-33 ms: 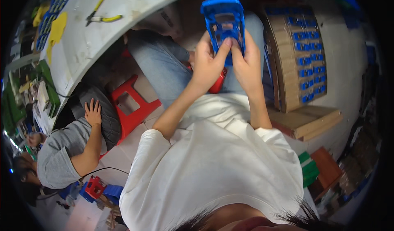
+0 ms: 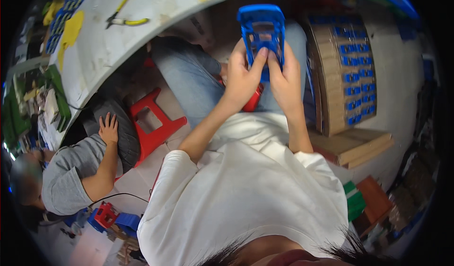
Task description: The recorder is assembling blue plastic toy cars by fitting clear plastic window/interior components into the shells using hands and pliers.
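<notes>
A blue plastic shell (image 2: 263, 16), which looks like a toy car body with window openings, is held up over my lap, its long side pointing away from me. My left hand (image 2: 242, 77) is closed round its near left side, and my right hand (image 2: 286, 80) grips the near right side. Both thumbs lie side by side on the shell's near end. The other fingers are mostly hidden behind it. Below the hands, a red plastic surface (image 2: 254, 99) shows between my legs.
A white table (image 2: 99, 53) curves along the left, bearing yellow-handled pliers (image 2: 126, 22) and blue parts (image 2: 71, 8). At right stands cardboard (image 2: 331, 86) with rows of small blue parts, beside a flat carton (image 2: 354, 145). Another person (image 2: 71, 181) leans on a red stool (image 2: 153, 119) at left.
The whole view has shifted slightly, so the shell and both hands appear a little lower. The grip on the shell looks the same.
</notes>
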Action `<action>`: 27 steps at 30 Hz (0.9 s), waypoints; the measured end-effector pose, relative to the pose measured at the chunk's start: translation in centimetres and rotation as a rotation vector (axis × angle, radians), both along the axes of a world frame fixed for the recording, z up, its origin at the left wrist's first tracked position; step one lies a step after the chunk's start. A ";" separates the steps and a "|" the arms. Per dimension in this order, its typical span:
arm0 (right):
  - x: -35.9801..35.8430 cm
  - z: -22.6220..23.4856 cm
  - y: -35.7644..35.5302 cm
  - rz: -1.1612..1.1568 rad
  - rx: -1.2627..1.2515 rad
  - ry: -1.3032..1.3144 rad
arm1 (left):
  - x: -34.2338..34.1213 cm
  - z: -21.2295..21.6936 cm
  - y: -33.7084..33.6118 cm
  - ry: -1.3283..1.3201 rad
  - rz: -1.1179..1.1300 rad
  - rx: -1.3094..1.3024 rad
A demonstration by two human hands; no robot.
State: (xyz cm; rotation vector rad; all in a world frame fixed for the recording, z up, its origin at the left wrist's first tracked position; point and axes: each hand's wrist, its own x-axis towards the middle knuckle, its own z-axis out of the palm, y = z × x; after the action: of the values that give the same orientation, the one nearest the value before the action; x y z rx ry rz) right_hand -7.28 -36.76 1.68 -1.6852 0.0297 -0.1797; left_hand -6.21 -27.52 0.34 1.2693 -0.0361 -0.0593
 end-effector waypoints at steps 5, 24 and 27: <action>2.4 3.0 4.2 0.303 -0.026 -0.006 | 1.6 0.2 5.6 -0.136 0.283 0.285; 21.8 2.8 21.5 0.638 -1.237 -0.389 | 10.1 2.9 36.5 0.334 0.198 0.934; 21.3 4.4 18.7 0.570 -1.190 -0.379 | 11.1 3.4 34.6 0.263 0.107 0.988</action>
State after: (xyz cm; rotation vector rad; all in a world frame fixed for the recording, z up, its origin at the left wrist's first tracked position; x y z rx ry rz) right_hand 14.01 -18.10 6.08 -2.7079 -1.0065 -0.0726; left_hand 4.88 7.06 3.74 2.2358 0.3249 -0.1638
